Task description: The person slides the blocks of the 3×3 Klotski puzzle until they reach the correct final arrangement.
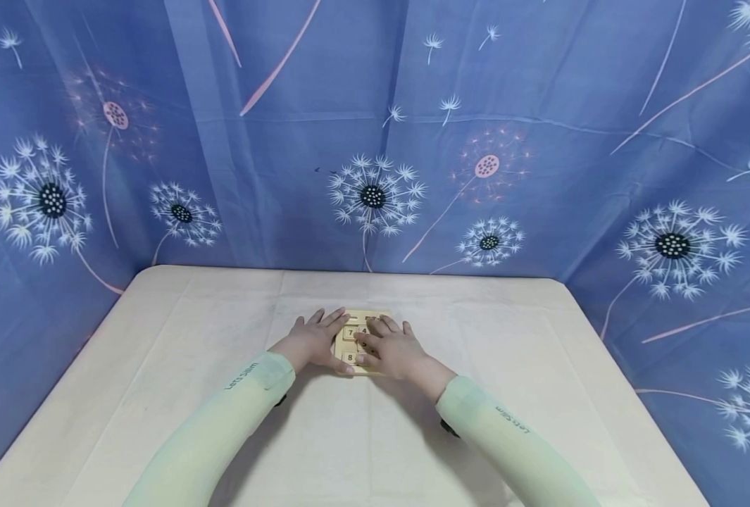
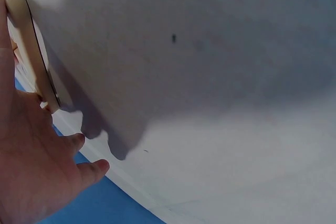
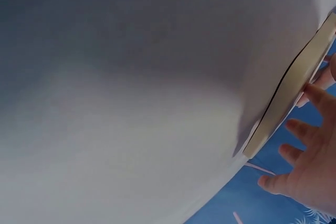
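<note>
A pale wooden number puzzle board [image 1: 362,373] lies flat on the table, with square tiles marked 7, 4 and 8 showing. My left hand [image 1: 314,343] holds the board's left side, its thumb by the near corner and its fingers spread toward the far corner. In the left wrist view, two fingers of the left hand [image 2: 39,156] stick out past the board's edge [image 2: 29,40]. Over the right part of the board, my right hand [image 1: 396,350] touches the tiles with extended fingers and covers several. The right wrist view has the right hand [image 3: 315,166] beside the board's rim [image 3: 286,98].
A cream cloth covers the table [image 1: 191,331], whose far corners are rounded. Blue curtains [image 1: 286,176] with dandelion prints hang behind it and along both sides. Pale green sleeves [image 1: 216,422] cover both forearms.
</note>
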`<action>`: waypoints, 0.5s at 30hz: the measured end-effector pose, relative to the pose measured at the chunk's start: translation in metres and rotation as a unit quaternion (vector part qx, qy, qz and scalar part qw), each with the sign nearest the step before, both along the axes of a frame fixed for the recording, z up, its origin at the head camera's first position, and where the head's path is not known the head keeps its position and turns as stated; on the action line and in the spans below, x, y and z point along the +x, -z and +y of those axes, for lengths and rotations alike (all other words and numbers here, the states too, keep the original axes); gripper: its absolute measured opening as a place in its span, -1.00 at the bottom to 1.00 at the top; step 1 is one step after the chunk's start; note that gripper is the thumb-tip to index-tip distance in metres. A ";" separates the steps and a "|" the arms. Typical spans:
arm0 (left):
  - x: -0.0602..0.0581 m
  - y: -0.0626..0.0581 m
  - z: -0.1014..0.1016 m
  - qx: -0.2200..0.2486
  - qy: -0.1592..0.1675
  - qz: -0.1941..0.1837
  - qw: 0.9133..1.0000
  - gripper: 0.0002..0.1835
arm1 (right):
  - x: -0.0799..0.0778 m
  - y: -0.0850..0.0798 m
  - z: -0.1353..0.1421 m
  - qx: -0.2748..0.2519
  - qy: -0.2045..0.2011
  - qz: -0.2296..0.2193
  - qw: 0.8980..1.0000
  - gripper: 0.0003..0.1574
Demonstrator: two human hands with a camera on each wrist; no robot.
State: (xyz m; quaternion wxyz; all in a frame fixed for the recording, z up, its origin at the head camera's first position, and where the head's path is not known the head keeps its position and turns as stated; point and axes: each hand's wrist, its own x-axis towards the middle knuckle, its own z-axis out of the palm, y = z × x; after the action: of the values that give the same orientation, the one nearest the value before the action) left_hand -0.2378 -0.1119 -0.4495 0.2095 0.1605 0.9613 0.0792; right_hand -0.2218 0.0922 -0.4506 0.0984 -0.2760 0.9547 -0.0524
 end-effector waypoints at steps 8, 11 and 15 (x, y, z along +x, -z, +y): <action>0.001 -0.001 -0.001 -0.001 0.001 0.001 1.000 0.28 | 0.003 0.001 0.001 -0.008 -0.006 0.002 1.000 -0.29; 0.001 -0.001 -0.001 0.000 0.001 0.001 1.000 0.28 | 0.004 0.002 0.001 -0.012 -0.007 0.003 1.000 -0.29; 0.001 -0.001 0.000 0.001 0.000 0.001 1.000 0.27 | 0.006 0.004 0.003 -0.017 -0.008 0.005 1.000 -0.28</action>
State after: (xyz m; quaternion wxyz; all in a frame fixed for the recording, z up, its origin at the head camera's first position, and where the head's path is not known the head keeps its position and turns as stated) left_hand -0.2366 -0.1119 -0.4487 0.2088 0.1609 0.9613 0.0800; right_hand -0.2156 0.0951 -0.4544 0.0899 -0.2854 0.9519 -0.0661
